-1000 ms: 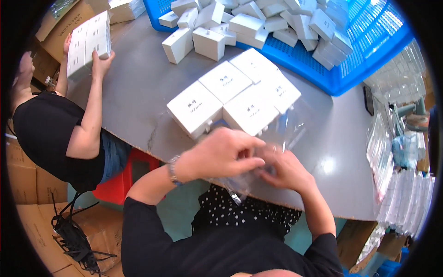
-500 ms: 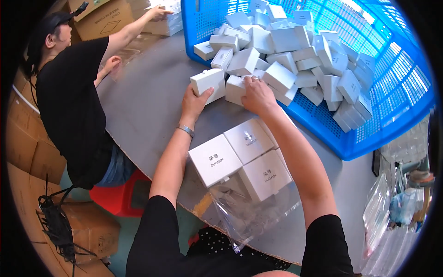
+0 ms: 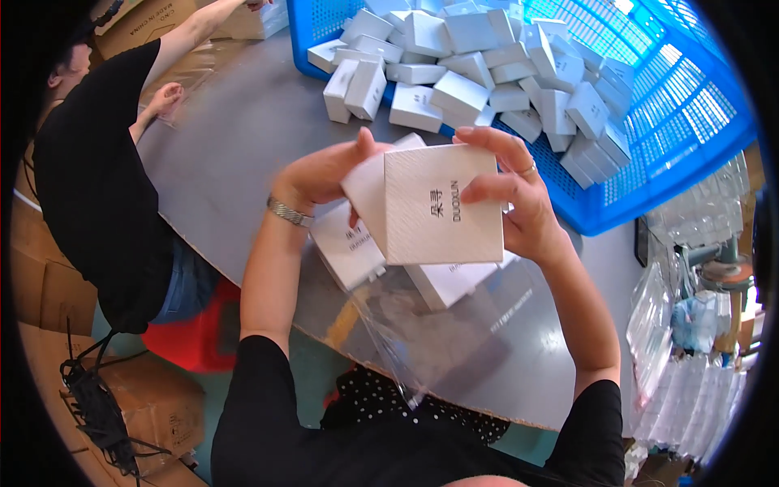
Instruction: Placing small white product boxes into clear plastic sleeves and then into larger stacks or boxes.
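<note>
A white square gift box [image 3: 422, 231] with dark print on its lid is held up in front of me by my right hand [image 3: 519, 195], fingers along its right edge and top. Behind its left side, partly covered, a second white box [image 3: 367, 191] is in my left hand [image 3: 324, 172], thumb raised and fingers mostly hidden. Below these, white boxes [image 3: 345, 252] sit together on the grey table, partly hidden by the held ones. A clear plastic bag [image 3: 430, 345] spreads from them toward the table's near edge.
A blue perforated basket [image 3: 596, 217] lies tipped at the far right, white boxes [image 3: 462, 96] spilling from it onto the table [image 3: 227, 154]. A co-worker in black [image 3: 97, 178] works at the left by a red stool [image 3: 191, 333]. Clear plastic packaging [image 3: 682, 406] hangs at the right.
Both hands have come back from the basket's edge toward me, each with a box, and the two boxes now overlap above those on the table. The view has shifted slightly.
</note>
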The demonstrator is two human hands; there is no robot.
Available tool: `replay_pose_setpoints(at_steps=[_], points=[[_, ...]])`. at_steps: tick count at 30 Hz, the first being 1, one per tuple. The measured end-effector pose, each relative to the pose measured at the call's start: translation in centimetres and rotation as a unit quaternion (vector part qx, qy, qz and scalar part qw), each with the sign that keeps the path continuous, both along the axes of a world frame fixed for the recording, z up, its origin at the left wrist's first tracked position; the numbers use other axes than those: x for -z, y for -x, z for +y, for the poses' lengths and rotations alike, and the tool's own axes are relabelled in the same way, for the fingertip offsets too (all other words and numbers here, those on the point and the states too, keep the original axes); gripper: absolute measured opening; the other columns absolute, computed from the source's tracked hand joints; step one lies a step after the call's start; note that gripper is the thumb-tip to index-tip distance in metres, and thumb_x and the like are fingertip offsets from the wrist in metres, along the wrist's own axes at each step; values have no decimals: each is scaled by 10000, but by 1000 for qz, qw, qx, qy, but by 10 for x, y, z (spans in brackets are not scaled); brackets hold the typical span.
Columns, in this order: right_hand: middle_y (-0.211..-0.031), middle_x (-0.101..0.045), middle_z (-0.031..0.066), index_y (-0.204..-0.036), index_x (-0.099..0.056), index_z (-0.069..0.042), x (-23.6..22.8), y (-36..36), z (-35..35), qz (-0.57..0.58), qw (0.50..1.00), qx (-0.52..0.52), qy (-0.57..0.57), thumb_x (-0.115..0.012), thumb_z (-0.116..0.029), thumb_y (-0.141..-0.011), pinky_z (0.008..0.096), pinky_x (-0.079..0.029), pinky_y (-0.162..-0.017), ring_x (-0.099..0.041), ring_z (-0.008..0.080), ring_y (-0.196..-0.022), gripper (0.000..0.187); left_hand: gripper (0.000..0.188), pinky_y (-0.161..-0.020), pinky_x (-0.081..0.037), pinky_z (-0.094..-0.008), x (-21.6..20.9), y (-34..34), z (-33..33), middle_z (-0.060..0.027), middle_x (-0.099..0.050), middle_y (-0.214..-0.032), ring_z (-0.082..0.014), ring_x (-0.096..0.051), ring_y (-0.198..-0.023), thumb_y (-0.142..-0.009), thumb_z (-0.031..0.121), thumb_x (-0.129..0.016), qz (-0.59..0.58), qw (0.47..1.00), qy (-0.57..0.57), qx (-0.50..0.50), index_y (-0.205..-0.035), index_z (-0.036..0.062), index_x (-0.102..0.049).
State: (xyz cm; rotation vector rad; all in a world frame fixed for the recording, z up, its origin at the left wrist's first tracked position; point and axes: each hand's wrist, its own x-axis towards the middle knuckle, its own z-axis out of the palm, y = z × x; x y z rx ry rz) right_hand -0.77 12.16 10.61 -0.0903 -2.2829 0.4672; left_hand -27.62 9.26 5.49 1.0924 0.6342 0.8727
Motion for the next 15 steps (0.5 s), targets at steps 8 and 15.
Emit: replay_pose_setpoints(at_steps=[8, 15], points=[[-1406, -468, 220, -1101, -613, -226, -16, -96, -73, -158, 985, -28, -65, -816, -187, -702, 491, -422, -1045, -477, 411, -1300, 449, 886, -538, -544, -251, -11, -86, -39, -163, -623, -1074, -211, -657, -968, -703, 577, -751, 162, 941, -179, 235, -1291, -37, -503], [-1514, -307, 266, -1305, -501, -119, 46, -163, -162, 74, 911, 82, 396, -833, -279, -594, 504, -302, -1116, -347, 400, -1392, 801, 970, -899, -507, -375, -36, -182, -93, -251, -582, -1172, -347, -622, -1046, -642, 364, -792, 326, 872, -333, 146, -1408, -30, -346]])
